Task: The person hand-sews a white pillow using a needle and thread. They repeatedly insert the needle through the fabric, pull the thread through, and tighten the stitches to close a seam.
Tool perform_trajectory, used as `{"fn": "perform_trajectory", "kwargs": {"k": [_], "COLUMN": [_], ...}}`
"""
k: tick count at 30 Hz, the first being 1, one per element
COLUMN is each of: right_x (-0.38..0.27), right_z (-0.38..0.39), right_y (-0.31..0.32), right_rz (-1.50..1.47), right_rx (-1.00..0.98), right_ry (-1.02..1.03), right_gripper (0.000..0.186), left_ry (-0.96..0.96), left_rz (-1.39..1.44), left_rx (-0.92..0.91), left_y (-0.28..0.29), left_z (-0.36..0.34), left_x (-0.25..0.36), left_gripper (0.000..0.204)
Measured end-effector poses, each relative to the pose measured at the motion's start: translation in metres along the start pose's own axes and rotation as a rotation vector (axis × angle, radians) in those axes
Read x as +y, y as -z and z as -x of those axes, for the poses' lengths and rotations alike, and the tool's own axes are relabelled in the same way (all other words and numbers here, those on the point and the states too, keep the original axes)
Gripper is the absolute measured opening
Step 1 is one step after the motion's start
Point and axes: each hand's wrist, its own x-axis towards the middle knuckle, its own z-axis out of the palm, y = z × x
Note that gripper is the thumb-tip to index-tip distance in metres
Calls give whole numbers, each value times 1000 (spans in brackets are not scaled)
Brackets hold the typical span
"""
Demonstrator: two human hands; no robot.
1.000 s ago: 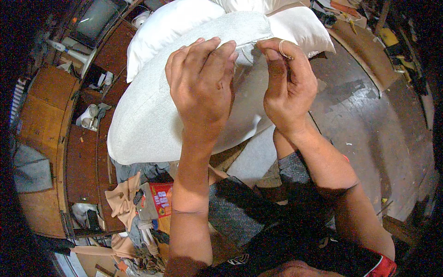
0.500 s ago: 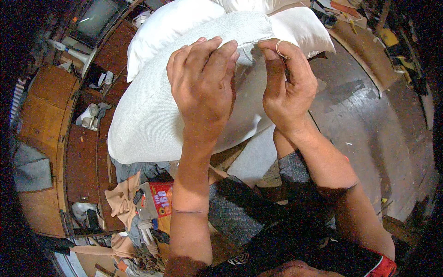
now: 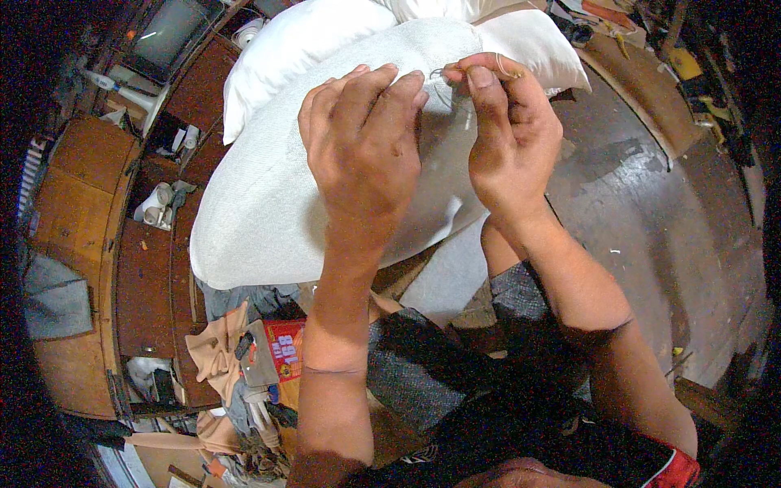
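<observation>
A large pale grey fabric cushion fills the upper middle, with white pillows behind it. My left hand is curled over the cushion's upper part, gripping the fabric with its fingertips; what lies under its palm is hidden. My right hand pinches a small thin curved item, apparently a needle, at the cushion's top seam. Pale thread loops over its index finger.
Wooden cabinets with odd items line the left. Fabric scraps and a red printed packet lie at lower left. At right are bare floor, a cardboard sheet and clutter beyond. My knees are below the cushion.
My right hand has risen a little and turned, bringing its thumb onto the index fingertip with the thin curved item showing beyond. My left hand has shifted slightly right.
</observation>
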Motion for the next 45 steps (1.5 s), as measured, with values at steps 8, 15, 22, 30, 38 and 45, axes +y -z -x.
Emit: {"fn": "perform_trajectory", "kwargs": {"k": [8,15,22,30,38,45], "right_x": [8,13,6,5,3,7], "right_z": [5,7,7,5,7,2], "right_y": [8,7,7,9,8,5], "right_rz": [272,226,253,297,337,144], "right_rx": [-11,11,9,7,-39,-5], "right_ry": [168,223,222,276,187,77], "right_gripper": [12,10,8,9,15,18], "left_ry": [2,-2,11,15,11,4], "left_rz": [49,76,65,63,64,45], "left_rx": [53,93,40,22,30,47], "left_y": [-2,-2,3,4,2,1], "left_z": [3,3,1,1,2,3], "left_x": [-8,-9,-6,-5,-6,-5], "left_gripper": [17,17,19,17,16,16]}}
